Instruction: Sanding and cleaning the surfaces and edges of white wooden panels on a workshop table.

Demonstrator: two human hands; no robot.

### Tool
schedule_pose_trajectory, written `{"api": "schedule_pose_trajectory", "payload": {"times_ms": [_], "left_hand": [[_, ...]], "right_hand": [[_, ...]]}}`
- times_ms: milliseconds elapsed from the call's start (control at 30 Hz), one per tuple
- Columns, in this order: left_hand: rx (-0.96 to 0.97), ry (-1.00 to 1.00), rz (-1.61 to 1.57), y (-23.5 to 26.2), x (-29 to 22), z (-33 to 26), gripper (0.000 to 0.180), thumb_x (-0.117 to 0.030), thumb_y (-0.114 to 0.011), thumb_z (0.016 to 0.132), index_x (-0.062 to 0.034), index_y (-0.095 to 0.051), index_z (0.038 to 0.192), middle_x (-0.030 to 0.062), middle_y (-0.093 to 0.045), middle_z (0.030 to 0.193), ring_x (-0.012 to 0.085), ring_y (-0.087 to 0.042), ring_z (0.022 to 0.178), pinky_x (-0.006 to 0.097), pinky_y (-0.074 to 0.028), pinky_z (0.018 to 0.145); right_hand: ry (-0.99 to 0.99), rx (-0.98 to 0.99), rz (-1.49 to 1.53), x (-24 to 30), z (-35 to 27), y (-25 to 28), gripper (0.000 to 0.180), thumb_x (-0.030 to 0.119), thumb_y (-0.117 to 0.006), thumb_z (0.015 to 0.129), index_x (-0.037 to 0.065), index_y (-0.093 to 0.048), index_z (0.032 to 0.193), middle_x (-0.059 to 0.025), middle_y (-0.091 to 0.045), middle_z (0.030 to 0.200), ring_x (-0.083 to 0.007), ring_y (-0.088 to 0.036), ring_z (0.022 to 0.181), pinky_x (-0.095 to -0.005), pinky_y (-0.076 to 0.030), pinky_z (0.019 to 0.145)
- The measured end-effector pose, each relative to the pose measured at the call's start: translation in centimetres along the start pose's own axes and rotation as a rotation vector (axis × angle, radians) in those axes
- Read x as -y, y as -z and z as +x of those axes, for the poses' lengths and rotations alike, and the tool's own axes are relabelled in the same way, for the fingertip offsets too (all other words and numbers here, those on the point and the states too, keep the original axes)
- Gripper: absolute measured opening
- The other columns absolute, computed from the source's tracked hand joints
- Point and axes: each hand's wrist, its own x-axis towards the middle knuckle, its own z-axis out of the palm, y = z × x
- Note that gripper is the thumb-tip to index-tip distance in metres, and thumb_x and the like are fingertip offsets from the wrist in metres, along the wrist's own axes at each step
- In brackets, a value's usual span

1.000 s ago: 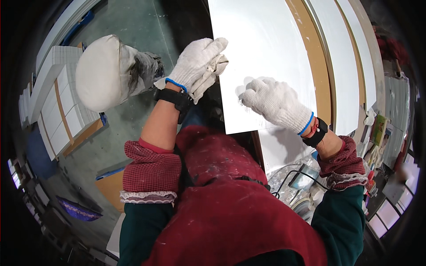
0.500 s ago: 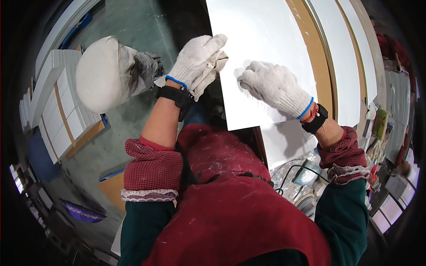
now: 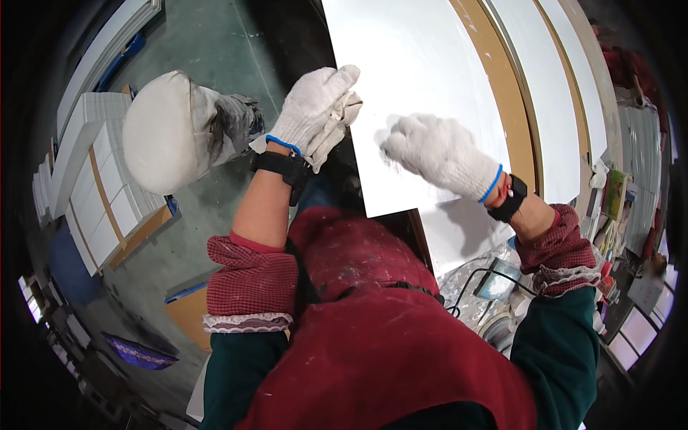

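A flat white panel [image 3: 408, 64] lies in front of me, its near corner pointing toward my apron. At its left edge my left hand [image 3: 304, 104], in a white knit glove, is closed around a crumpled off-white cloth [image 3: 332, 132] that hangs below the fingers. My right hand [image 3: 441, 154], gloved the same way, rests on the panel's near part with its fingers curled down against the surface. Whatever those fingers may hold is hidden beneath them. Faint grey smudges show on the white just beside the right fingertips.
More white panels [image 3: 534, 64] with brown edges lie to the right. Left, a large white padded bundle [image 3: 161, 136] stands near stacked white boards [image 3: 107, 186] on the floor. A black cable [image 3: 466, 283] and clutter on plastic sheeting lie near my right elbow.
My right hand has slid slightly toward me over the panel, fingers still curled. My left hand keeps its grip on the cloth at the edge. The whole view has shifted a little.
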Motion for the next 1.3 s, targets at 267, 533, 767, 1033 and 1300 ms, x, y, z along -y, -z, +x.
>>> {"api": "schedule_pose_trajectory", "payload": {"times_ms": [267, 533, 767, 1033, 1300], "left_hand": [[-0.062, -0.072, -0.012, 0.2, 0.8, 0.2, 0.051, -0.049, -0.057, 0.097, -0.0055, -0.052, 0.071, 0.0000, -0.050, 0.060, 0.0107, -0.046, 0.051, 0.029, -0.040, 0.048], [-0.056, -0.021, -0.200, -0.4, 0.7, 0.3, 0.050, -0.048, -0.057, 0.097, -0.0056, -0.052, 0.071, 0.0008, -0.050, 0.062, 0.0111, -0.045, 0.053, 0.031, -0.040, 0.049], [-0.098, -0.013, -0.046, 0.0, 1.1, 1.0, 0.048, -0.044, -0.058, 0.097, -0.0030, -0.055, 0.072, 0.0007, -0.051, 0.063, 0.0121, -0.047, 0.061, 0.031, -0.041, 0.058], [-0.098, 0.013, -0.173, -0.5, 0.5, 0.3, 0.045, -0.042, -0.060, 0.097, -0.0078, -0.051, 0.070, -0.0009, -0.048, 0.063, 0.0091, -0.045, 0.052, 0.028, -0.039, 0.047], [-0.057, 0.022, -0.236, -0.6, 0.2, 0.1, 0.041, -0.040, -0.064, 0.096, -0.0105, -0.049, 0.072, -0.0010, -0.047, 0.063, 0.0092, -0.045, 0.050, 0.028, -0.038, 0.044]], "right_hand": [[0.035, -0.125, 0.001, -0.7, 0.7, -0.1, 0.016, 0.018, -0.060, 0.086, 0.018, -0.057, 0.102, -0.0059, -0.060, 0.089, -0.0269, -0.066, 0.080, -0.0403, -0.054, 0.060], [0.022, -0.081, 0.021, -0.2, 0.4, 0.3, 0.011, 0.020, -0.059, 0.088, 0.015, -0.058, 0.099, -0.0082, -0.060, 0.084, -0.0285, -0.066, 0.075, -0.0400, -0.053, 0.059], [-0.035, -0.073, 0.014, -0.9, 1.2, 0.0, 0.013, 0.026, -0.054, 0.093, 0.014, -0.060, 0.094, -0.0115, -0.062, 0.087, -0.0319, -0.067, 0.077, -0.0441, -0.054, 0.062], [-0.063, -0.095, 0.103, -1.3, 2.3, 0.8, 0.016, 0.026, -0.053, 0.093, 0.014, -0.062, 0.097, -0.0144, -0.064, 0.091, -0.0353, -0.068, 0.081, -0.0471, -0.055, 0.067], [-0.066, -0.149, 0.053, -2.0, 2.9, 0.5, 0.012, 0.026, -0.056, 0.093, 0.015, -0.061, 0.093, -0.0096, -0.061, 0.088, -0.0305, -0.067, 0.076, -0.0426, -0.054, 0.064]]}}
